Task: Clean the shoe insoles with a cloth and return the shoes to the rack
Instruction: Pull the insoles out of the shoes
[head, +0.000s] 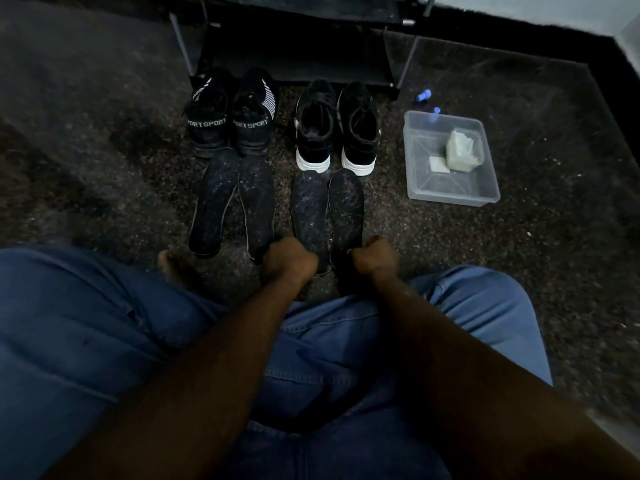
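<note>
Two pairs of black shoes stand on the carpet before a black shoe rack [298,46]: a "SPORT" pair [230,116] on the left and a white-soled pair [336,128] on the right. Dusty dark insoles lie in front of each pair, the left two [232,202] untouched. My left hand [289,259] is closed on the heel end of one right-pair insole [309,206]. My right hand [375,258] is closed on the heel end of the other [346,202]. Both insoles lie flat on the floor. A folded pale cloth [462,150] sits in a clear plastic tub [450,197].
The tub stands right of the shoes. A small blue cap [424,95] lies on the carpet behind it, and another blue piece [437,110] rests at the tub's rim. My jeans-covered legs fill the foreground, with a bare foot [169,265] at the left.
</note>
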### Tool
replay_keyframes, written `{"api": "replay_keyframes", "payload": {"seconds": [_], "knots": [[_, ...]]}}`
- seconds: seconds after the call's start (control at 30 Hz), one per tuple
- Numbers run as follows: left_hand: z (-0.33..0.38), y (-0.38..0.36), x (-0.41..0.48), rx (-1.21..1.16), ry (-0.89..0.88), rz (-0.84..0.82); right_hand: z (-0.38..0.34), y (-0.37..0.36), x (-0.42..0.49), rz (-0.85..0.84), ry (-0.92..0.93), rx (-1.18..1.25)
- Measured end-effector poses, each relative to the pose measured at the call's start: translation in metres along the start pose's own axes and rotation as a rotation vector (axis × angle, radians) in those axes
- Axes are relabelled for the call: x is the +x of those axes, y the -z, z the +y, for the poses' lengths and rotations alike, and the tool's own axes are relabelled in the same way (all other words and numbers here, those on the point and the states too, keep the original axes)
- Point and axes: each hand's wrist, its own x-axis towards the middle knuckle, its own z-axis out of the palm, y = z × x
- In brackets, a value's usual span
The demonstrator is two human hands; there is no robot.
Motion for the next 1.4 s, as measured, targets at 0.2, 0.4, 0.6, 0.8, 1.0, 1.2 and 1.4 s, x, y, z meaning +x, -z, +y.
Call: {"api": "replay_keyframes", "payload": {"seconds": [0.2,0.4,0.6,0.8,1.0,1.2,1.4], "knots": [[0.000,0.001,-0.006,0.064,-0.061,0.070,0.004,-0.007,0.000,0.009,-0.015,0.021],[0.022,0.001,-0.004,0.134,-0.242,0.047,0.002,-0.009,0.005,0.056,-0.054,0.097],[0.046,0.002,0.002,0.113,-0.349,0.000,-0.005,-0.004,0.008,0.110,0.072,0.143],[0.055,-0.001,0.011,0.111,-0.382,-0.005,-0.006,0.000,0.011,0.126,0.194,0.120],[0.067,-0.007,0.025,0.112,-0.383,0.020,-0.010,0.016,0.028,0.137,0.259,0.074],[0.101,-0.008,0.044,0.093,-0.444,0.024,-0.013,0.037,0.052,0.164,0.305,0.063],[0.126,-0.012,0.065,0.126,-0.437,0.110,-0.022,0.079,0.087,0.309,0.406,0.099]]}}
